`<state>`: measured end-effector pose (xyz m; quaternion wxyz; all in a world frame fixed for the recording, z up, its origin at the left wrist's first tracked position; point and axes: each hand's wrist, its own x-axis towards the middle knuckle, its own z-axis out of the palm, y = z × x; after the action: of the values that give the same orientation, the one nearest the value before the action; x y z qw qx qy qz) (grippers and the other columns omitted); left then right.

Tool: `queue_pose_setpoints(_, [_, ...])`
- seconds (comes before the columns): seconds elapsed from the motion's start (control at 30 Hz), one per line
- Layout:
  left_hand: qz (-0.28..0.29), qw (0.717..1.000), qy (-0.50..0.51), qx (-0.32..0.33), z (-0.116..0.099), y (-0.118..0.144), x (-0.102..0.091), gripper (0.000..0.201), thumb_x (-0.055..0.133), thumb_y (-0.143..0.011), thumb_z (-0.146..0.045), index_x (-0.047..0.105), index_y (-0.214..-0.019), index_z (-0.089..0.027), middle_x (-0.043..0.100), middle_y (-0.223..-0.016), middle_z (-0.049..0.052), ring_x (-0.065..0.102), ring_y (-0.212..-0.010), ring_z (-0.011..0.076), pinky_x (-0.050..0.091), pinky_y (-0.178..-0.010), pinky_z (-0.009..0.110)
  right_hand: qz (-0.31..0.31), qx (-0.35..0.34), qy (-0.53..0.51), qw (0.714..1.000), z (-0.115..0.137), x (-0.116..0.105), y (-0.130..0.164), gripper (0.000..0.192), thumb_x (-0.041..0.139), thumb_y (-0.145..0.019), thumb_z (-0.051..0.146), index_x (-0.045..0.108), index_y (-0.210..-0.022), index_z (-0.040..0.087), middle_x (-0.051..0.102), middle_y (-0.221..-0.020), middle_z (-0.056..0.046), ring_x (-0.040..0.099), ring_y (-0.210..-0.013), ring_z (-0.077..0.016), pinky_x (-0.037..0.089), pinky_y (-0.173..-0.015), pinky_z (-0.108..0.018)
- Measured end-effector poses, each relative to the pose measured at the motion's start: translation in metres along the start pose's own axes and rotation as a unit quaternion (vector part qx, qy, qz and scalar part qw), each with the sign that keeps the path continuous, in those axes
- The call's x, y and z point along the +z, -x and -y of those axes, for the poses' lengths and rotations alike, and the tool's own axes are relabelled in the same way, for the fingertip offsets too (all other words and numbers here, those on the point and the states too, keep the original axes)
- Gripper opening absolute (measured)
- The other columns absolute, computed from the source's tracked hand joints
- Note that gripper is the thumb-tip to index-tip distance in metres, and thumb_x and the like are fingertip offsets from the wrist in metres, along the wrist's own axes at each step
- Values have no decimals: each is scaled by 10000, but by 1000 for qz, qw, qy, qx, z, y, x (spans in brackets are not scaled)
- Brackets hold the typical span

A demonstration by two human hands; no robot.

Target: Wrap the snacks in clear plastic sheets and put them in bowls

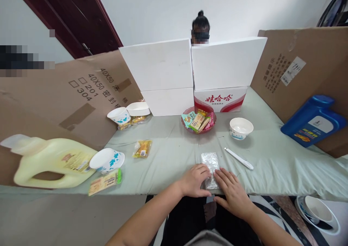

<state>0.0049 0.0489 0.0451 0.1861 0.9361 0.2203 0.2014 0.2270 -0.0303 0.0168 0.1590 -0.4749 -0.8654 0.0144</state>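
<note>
Both the left hand [194, 180] and the right hand [232, 191] lay with fingers released, flat on a silvery foil packet [210, 163] beside a white pen [239, 158].

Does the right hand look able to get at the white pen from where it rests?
Probably yes. The right hand lies flat on the silver packet near the table edge, and the white pen lies just beyond it to the right on bare cloth, with nothing between them.
</note>
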Motion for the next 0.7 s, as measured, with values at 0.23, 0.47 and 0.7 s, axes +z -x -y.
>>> queue_pose_setpoints(0.23, [-6,999,39,-19,-6,15,7,128,660,-783,-276,609,-865,-191,666,-1080,68,538,-1172,252,397,-1037,384,38,38,-80,995,-5,-13,-12,681,696,-741,472,504,-1319,167,569,-1274,-136,481,-1154,-308,369,-989,-471])
queue_pose_setpoints(0.47, [-72,979,133,-138,-9,2,-4,160,416,-930,-268,558,-943,-195,677,-906,50,646,-851,173,490,-788,288,48,104,-164,980,-7,-23,-30,209,467,-903,258,623,-1028,197,659,-1015,-74,568,-990,-221,417,-878,-353])
queue_pose_setpoints(0.7, [-101,918,-22,-384,5,-40,10,113,431,-930,-215,527,-874,-194,647,-756,37,624,-708,191,419,-637,275,98,308,-103,941,-15,-16,-69,220,406,-935,309,600,-962,207,705,-822,-38,648,-753,-196,380,-628,-277])
